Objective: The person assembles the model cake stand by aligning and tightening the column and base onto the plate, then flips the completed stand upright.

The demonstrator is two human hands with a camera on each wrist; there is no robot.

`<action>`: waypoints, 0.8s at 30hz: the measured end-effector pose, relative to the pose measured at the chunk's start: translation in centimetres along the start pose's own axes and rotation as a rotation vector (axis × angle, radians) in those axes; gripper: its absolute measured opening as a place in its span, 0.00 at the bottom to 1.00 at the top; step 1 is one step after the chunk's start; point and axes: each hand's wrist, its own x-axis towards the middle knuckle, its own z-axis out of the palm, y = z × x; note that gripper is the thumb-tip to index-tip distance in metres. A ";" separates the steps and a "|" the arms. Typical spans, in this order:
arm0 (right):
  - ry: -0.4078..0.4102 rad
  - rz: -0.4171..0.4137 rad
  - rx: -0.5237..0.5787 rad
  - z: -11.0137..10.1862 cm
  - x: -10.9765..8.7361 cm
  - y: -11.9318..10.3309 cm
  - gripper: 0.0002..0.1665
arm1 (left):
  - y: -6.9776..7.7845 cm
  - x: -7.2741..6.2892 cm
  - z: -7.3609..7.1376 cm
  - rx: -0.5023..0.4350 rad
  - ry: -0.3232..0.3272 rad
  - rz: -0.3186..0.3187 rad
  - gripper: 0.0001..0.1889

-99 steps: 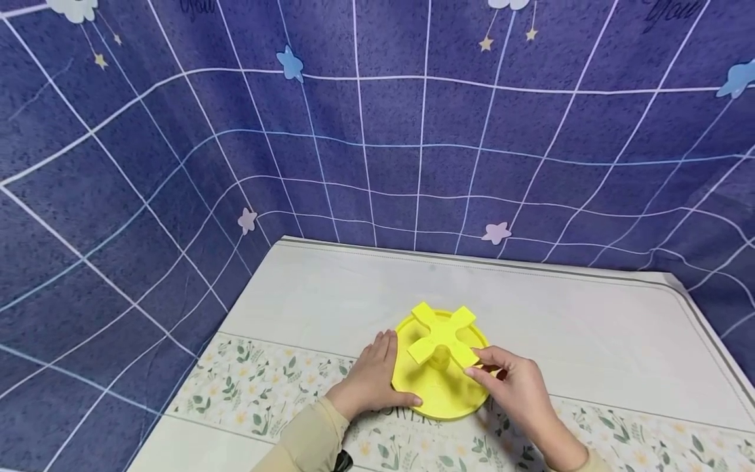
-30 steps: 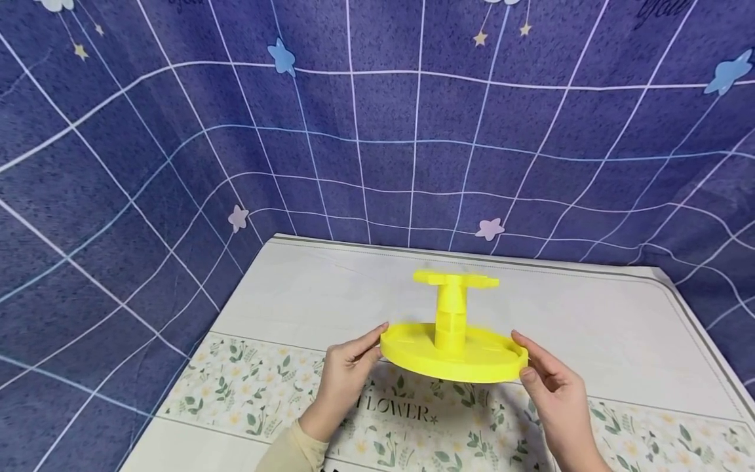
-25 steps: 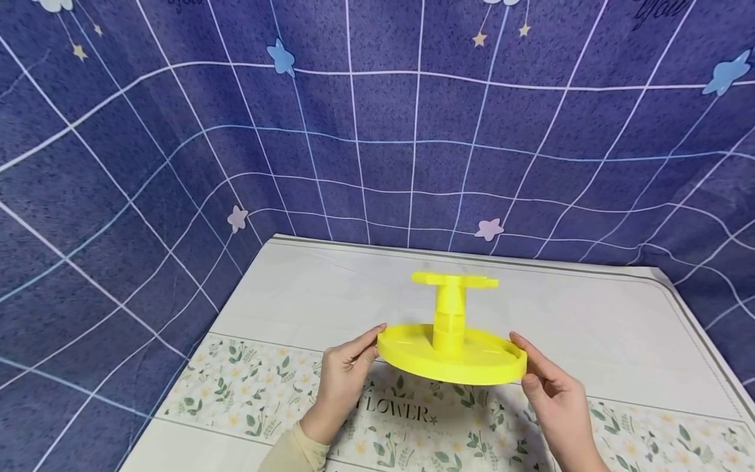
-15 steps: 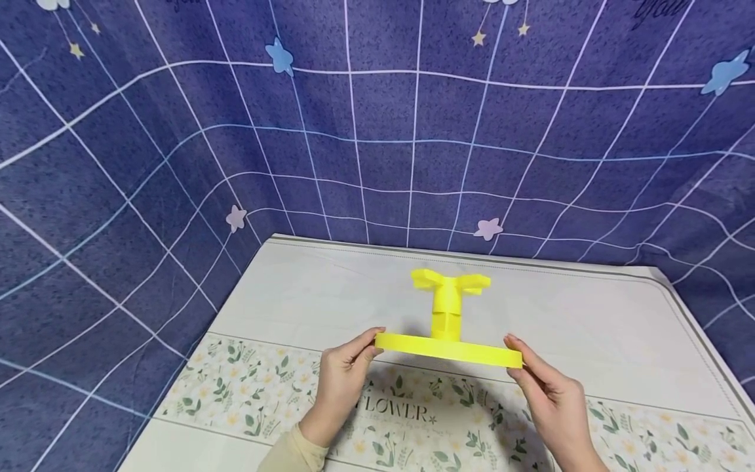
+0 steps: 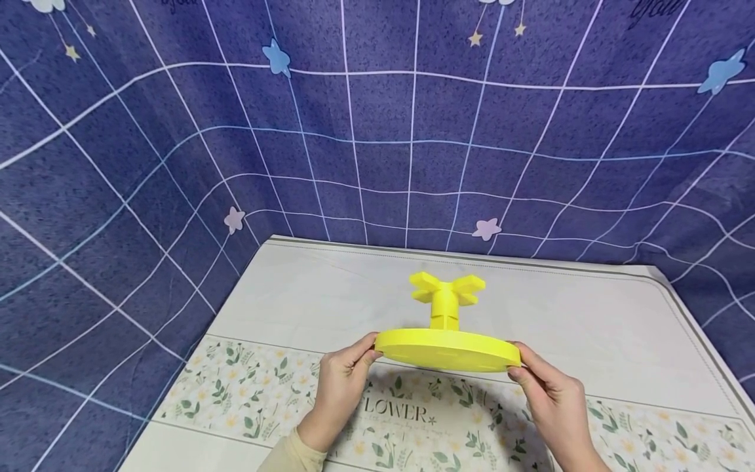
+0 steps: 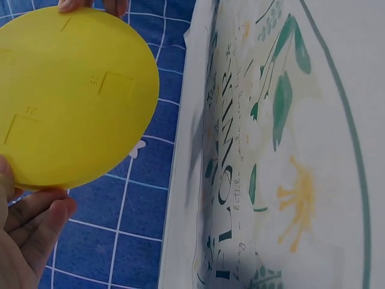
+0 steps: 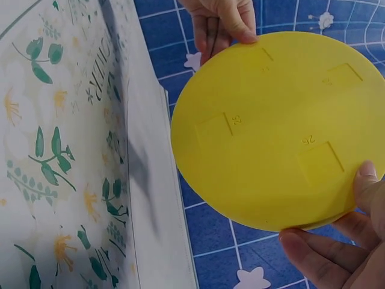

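A yellow plastic round tray (image 5: 445, 351) with a low rim is held up over the table, its near edge raised so the underside shows. From its middle rises a post (image 5: 445, 311) topped by a four-armed cross piece (image 5: 446, 286). My left hand (image 5: 342, 383) pinches the tray's left edge between thumb and fingers. On the opposite side my right hand (image 5: 554, 396) pinches the right edge in the same way. Shallow square recesses with small numbers mark the tray's underside (image 7: 271, 138) in the right wrist view.
The table (image 5: 330, 282) wears a white cover with a flowered band (image 5: 236, 380) and the word FLOWER. Behind and to the left hangs a dark blue cloth (image 5: 377, 164) with a line grid and stars. The tray's shadow falls on the flowered band.
At first the tray lay on the table, one hand at its rim and the other at the cross piece. Both hands then lifted it by its edges and tilted it until the underside showed.
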 end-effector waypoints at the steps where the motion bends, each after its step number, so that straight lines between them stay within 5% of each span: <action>1: 0.001 0.002 -0.005 0.0 0.0 0.0 0.26 | 0.0 0.0 0.0 0.006 0.002 0.003 0.15; 8: 0.030 -0.016 -0.052 -0.1 0.2 0.2 0.25 | -0.1 0.3 0.1 0.089 0.027 0.069 0.15; 13: 0.039 -0.044 -0.057 0.0 0.6 0.4 0.23 | 0.0 0.5 0.1 0.090 0.003 0.022 0.13; 18: 0.048 -0.067 -0.080 -0.2 1.1 0.6 0.22 | 0.3 0.7 0.0 -0.071 -0.045 -0.093 0.12; 24: 0.036 0.012 -0.101 -0.3 1.7 0.7 0.19 | 0.8 1.2 -0.3 -0.257 -0.109 -0.359 0.14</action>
